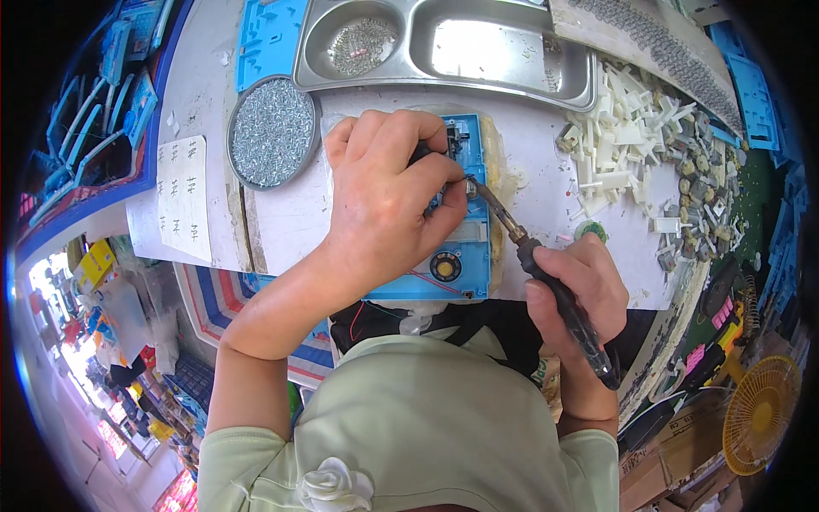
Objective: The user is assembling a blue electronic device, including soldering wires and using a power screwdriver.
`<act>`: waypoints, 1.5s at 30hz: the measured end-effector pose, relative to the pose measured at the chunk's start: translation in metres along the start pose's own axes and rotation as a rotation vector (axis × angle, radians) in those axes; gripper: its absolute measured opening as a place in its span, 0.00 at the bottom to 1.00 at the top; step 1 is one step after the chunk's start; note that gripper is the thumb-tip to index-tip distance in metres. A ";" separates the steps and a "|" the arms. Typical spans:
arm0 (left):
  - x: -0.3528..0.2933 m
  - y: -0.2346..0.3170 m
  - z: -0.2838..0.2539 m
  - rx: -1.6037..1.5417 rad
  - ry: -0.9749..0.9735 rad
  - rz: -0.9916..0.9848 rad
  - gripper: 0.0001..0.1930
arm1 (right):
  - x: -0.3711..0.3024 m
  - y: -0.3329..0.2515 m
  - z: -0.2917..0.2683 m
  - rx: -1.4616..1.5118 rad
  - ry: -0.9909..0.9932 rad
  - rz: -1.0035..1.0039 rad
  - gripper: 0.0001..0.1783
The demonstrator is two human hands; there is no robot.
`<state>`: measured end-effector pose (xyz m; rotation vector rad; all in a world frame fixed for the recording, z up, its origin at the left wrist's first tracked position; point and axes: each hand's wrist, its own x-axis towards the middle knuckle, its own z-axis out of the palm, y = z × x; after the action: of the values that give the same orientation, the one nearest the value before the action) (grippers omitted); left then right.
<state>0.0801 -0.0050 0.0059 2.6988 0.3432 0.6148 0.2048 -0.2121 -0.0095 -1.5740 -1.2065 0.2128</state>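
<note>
In front of my body lies a blue plastic housing (pixel 476 286), with a round black speaker (pixel 445 266) near its lower end. My left hand (pixel 384 192) is bent over the housing and hides much of it. Its thumb and fingertips are pinched together near a small part; what they hold is too small to name. A dark piece shows under its curled fingers. My right hand (pixel 589 286) is closed round the black handle of a soldering iron (pixel 559 290). The iron's tip reaches the housing right beside my left fingertips. Thin red wires run out from under my left hand.
A round dish of small metal pieces (pixel 273 132) stands to the left, by a marked paper sheet (pixel 183 198). Behind is a steel compartment tray (pixel 444 85). White plastic parts (pixel 618 145) and grey blocks (pixel 699 188) are heaped right. A yellow fan (pixel 759 414) stands lower right.
</note>
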 end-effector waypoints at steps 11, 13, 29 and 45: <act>0.000 0.000 0.001 0.021 -0.001 0.000 0.10 | -0.003 0.003 -0.005 0.001 0.019 -0.020 0.18; 0.000 0.000 0.001 0.025 -0.003 -0.001 0.10 | -0.003 0.003 -0.005 0.003 0.021 -0.028 0.18; -0.007 -0.004 -0.003 0.010 0.014 0.062 0.11 | -0.002 0.005 -0.012 0.038 0.048 -0.045 0.18; 0.007 0.014 -0.015 0.072 -0.217 0.028 0.09 | 0.000 0.001 -0.016 0.022 -0.011 -0.050 0.19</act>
<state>0.0816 -0.0117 0.0268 2.8092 0.2760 0.3179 0.2163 -0.2224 -0.0039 -1.5239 -1.2473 0.2020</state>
